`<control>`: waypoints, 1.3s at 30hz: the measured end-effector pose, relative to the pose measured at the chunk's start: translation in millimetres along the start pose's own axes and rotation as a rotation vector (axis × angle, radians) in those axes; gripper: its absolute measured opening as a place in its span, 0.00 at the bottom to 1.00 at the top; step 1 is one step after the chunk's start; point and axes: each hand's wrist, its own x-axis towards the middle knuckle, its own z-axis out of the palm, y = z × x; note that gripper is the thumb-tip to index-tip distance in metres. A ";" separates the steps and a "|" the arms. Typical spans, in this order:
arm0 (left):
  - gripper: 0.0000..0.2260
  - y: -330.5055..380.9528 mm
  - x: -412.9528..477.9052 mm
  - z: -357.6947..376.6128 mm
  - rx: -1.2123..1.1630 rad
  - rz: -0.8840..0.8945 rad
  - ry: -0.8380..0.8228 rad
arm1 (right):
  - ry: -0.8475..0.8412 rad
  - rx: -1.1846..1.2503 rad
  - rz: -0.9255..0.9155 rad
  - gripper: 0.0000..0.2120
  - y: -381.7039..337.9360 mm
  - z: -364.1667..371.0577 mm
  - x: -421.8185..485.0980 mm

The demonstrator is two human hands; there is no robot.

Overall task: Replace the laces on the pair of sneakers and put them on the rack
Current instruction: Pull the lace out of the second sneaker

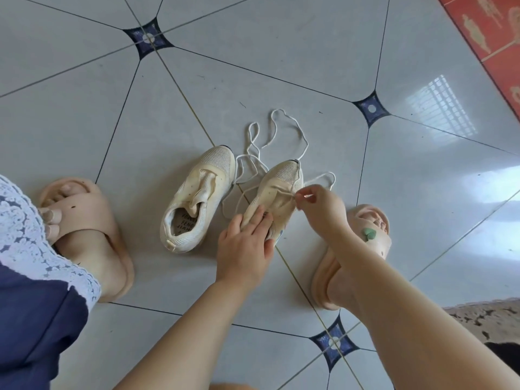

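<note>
Two cream mesh sneakers lie on the grey tiled floor. The left sneaker (194, 198) has no lace and its tongue is pulled up. My left hand (247, 246) grips the heel end of the right sneaker (281, 184), fingers curled over its collar. My right hand (318, 204) pinches a white lace (284, 116) just beside the sneaker's eyelets. The rest of the lace trails in loose loops on the floor beyond both toes.
My feet in peach slide sandals flank the sneakers, one (84, 229) at the left, one (363, 249) at the right under my right forearm. A red tiled strip (489, 32) runs along the top right. A brown mat (489, 319) sits at lower right.
</note>
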 end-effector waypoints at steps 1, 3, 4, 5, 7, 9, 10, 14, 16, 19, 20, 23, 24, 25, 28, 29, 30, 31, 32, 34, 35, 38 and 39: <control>0.20 0.7 -0.3 -0.6 -0.001 0.005 0.008 | -0.016 -0.017 0.010 0.08 -0.9 1.0 -0.1; 0.19 1.3 -0.5 -2.3 0.012 0.016 0.053 | -0.008 -0.106 0.017 0.09 -4.7 2.3 2.1; 0.19 1.2 -0.2 -2.7 0.018 0.020 0.077 | 0.027 -0.156 0.019 0.09 -7.1 2.2 3.7; 0.19 1.1 0.1 -2.4 0.027 0.023 0.087 | 0.070 -0.181 0.011 0.08 -10.7 1.7 5.1; 0.19 1.8 0.5 -1.8 0.038 0.025 0.067 | 0.106 -0.172 -0.070 0.09 -18.6 2.1 7.9; 0.19 1.4 1.1 -1.3 0.041 0.032 0.072 | 0.075 -0.250 -0.202 0.10 -25.7 6.3 10.9; 0.19 1.4 1.4 -1.7 0.044 0.031 0.075 | 0.071 -0.335 -0.264 0.09 -27.7 9.1 12.6; 0.20 3.5 2.5 -3.6 0.050 0.025 0.087 | 0.103 -0.656 -0.455 0.09 -31.8 11.7 18.9; 0.19 3.0 2.5 -3.7 0.053 0.032 0.098 | 0.089 -0.684 -0.476 0.08 -38.8 9.0 21.5; 0.19 0.1 2.1 -2.3 0.050 0.039 0.108 | 0.083 -0.388 -0.248 0.08 -46.7 -2.2 27.6; 0.19 -0.8 2.2 -2.0 0.051 0.041 0.119 | 0.095 -0.264 -0.160 0.07 -45.8 -6.9 29.8; 0.20 -1.5 1.5 -1.6 0.069 0.069 0.145 | 0.205 0.197 0.148 0.06 -35.1 -16.4 27.0; 0.20 -1.2 1.0 -1.7 0.078 0.079 0.145 | 0.244 0.361 0.273 0.07 -32.8 -15.6 24.5; 0.20 -1.3 0.7 -1.5 0.086 0.085 0.146 | 0.263 0.442 0.356 0.08 -29.9 -13.0 23.7; 0.20 -2.5 -0.1 -1.2 0.083 0.089 0.141 | 0.185 0.191 0.208 0.06 -26.8 -7.0 27.9; 0.20 -2.9 -0.2 -1.2 0.086 0.089 0.131 | 0.172 0.055 0.101 0.06 -28.7 -7.9 29.2; 0.20 -3.1 0.4 -1.4 0.092 0.087 0.107 | 0.173 -0.044 -0.005 0.12 -31.0 -10.0 30.1; 0.20 -2.9 1.2 -1.0 0.093 0.081 0.080 | 0.159 -0.105 -0.119 0.17 -33.4 -11.3 31.6; 0.20 -2.5 1.4 -0.5 0.085 0.071 0.062 | 0.134 -0.180 -0.237 0.20 -35.0 -10.6 32.6; 0.20 -0.4 1.6 -0.4 0.070 0.061 0.070 | 0.038 -0.403 -0.435 0.18 -39.9 -7.1 29.3; 0.20 0.7 1.8 -0.7 0.073 0.068 0.089 | 0.006 -0.514 -0.507 0.15 -38.8 -3.5 28.4; 0.20 0.4 2.0 -2.0 0.090 0.098 0.139 | 0.037 -0.668 -0.591 0.08 -36.0 0.7 25.5; 0.20 -0.9 1.3 -1.6 0.090 0.105 0.151 | 0.063 -0.570 -0.532 0.07 -35.6 -2.0 26.6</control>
